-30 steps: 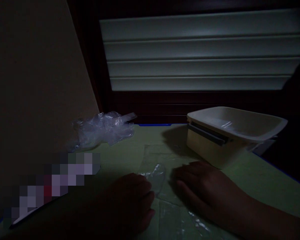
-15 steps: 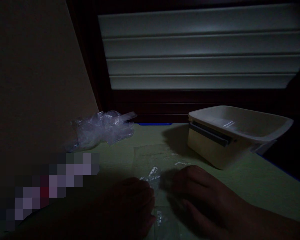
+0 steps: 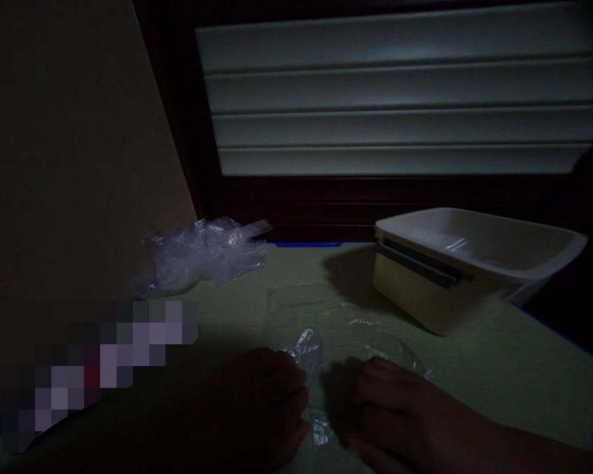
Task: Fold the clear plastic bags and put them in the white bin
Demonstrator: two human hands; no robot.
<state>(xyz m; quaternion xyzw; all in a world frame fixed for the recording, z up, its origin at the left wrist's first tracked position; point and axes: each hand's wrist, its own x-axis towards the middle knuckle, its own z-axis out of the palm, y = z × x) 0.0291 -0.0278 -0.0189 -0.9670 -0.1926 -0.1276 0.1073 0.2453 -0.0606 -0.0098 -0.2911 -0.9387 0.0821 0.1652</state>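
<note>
One change: right hand (image 3: 400, 411) slid lower, right of centre, baring more clear film (image 3: 326, 316). Left hand (image 3: 271, 401) stayed lower centre. Fingers were curled; couldn't tell if gripping.

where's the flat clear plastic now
Head view, lower centre: flat clear plastic lies on the green table, between and beyond the left hand and right hand.

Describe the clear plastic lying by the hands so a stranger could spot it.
Find the green tabletop in front of the slatted panel. Toward its near side, the clear plastic lies between and beyond the left hand and right hand. Unlike the bunched plastic heap at back left, it is spread nearly flat, green showing through.
</note>
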